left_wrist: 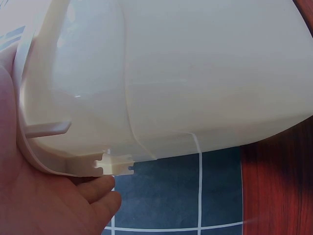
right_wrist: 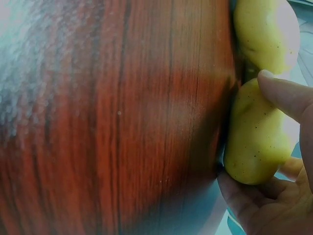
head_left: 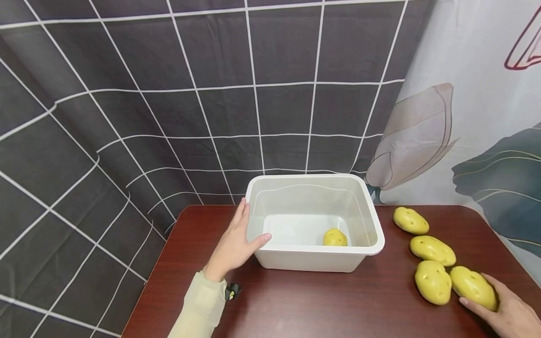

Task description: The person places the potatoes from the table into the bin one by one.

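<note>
My left hand (head_left: 232,248) rests on the near left corner of a white plastic tub (head_left: 313,259). Its fingers lie fairly straight along the tub's left side, with the thumb over the front rim; the left wrist view has fingertips (left_wrist: 105,196) just below the rim. Inside the tub, near its front wall, lies one yellow potato (head_left: 335,237). At the right of the table my right hand (head_left: 513,310) holds another potato (head_left: 472,287), thumb on one side and fingers round the other. Right beside it sits a potato (head_left: 433,282), also close above the thumb in the right wrist view.
Two more potatoes (head_left: 433,250) lie farther back, right of the tub, the rearmost potato (head_left: 411,220) near the table's back edge. The reddish-brown wooden table (head_left: 296,305) meets a dark grid-patterned curtain (head_left: 220,112) behind and a pale patterned curtain (head_left: 477,94) at right.
</note>
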Motion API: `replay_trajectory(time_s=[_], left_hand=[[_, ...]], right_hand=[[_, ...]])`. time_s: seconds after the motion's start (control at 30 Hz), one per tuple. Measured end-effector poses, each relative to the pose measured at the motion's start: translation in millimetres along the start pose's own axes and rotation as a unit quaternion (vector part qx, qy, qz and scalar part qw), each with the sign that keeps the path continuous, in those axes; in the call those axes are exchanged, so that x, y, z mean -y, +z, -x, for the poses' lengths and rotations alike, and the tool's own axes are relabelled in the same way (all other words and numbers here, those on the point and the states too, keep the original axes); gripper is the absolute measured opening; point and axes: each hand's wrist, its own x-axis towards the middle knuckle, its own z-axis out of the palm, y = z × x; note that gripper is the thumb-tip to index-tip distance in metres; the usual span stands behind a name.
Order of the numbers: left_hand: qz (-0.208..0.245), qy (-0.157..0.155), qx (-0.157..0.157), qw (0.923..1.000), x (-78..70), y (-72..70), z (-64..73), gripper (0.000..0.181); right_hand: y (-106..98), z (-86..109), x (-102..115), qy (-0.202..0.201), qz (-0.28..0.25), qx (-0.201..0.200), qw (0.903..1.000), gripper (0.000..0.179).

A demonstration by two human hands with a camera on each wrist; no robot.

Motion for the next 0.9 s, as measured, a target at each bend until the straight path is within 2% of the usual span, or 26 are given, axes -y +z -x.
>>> replay_trajectory(time_s=[0.2, 0.73, 0.9], left_hand=[[0.002, 0.001, 0.000, 1.0000, 0.2, 0.1, 0.0, 0.104], [0.003, 0.004, -0.004, 1.0000, -1.0, -0.5, 0.5, 0.104], [0.005, 0.001, -0.002, 1.0000, -0.5, -0.1, 0.6, 0.104]], right_hand=[[-1.1, 0.6, 1.4, 0.010, 0.000, 0.010, 0.9999, 0.109], [-2.3, 2.4, 0.9, 0.027, 0.005, -0.005, 0.9996, 0.108], [-3.4, 2.6, 0.9, 0.034, 0.003, 0.005, 0.9994, 0.108]])
